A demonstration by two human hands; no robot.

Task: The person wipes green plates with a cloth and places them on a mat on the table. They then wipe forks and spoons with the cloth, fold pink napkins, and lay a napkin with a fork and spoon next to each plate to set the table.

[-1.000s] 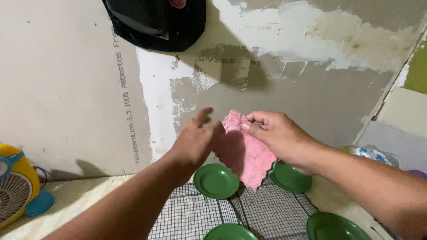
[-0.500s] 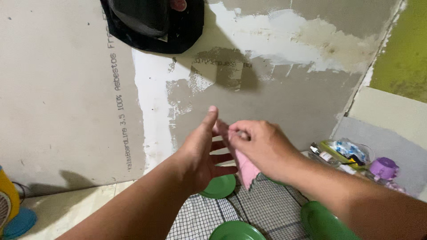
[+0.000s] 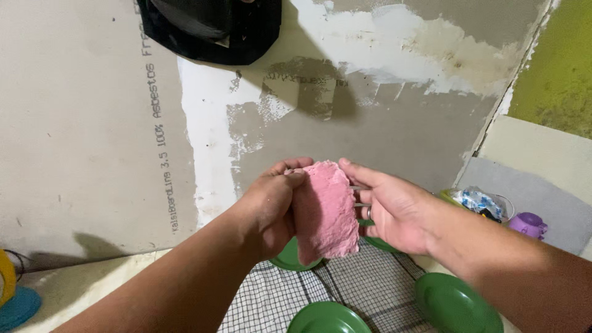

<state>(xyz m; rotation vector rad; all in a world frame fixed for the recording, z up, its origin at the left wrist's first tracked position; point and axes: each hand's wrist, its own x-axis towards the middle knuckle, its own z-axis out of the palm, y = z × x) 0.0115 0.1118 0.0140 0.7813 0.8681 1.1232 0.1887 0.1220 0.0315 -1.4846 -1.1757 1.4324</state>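
Note:
A pink cloth hangs folded between both hands at chest height, in front of a patched grey wall. My left hand grips its left side, fingers curled around the fabric. My right hand presses against its right side with fingers stretched out; a thin metal piece, possibly cutlery, shows between cloth and fingers. Below the hands lie several green plates on a checked black-and-white cloth.
A black bag hangs on the wall at the top. At the right stand a purple lidded cup and a container with wrapped items. A blue and yellow object sits at the far left edge.
The pink cloth went from hanging spread out to bunched between the hands, and now drapes folded over my left hand. The view shifted right; the fan at the left mostly left the frame.

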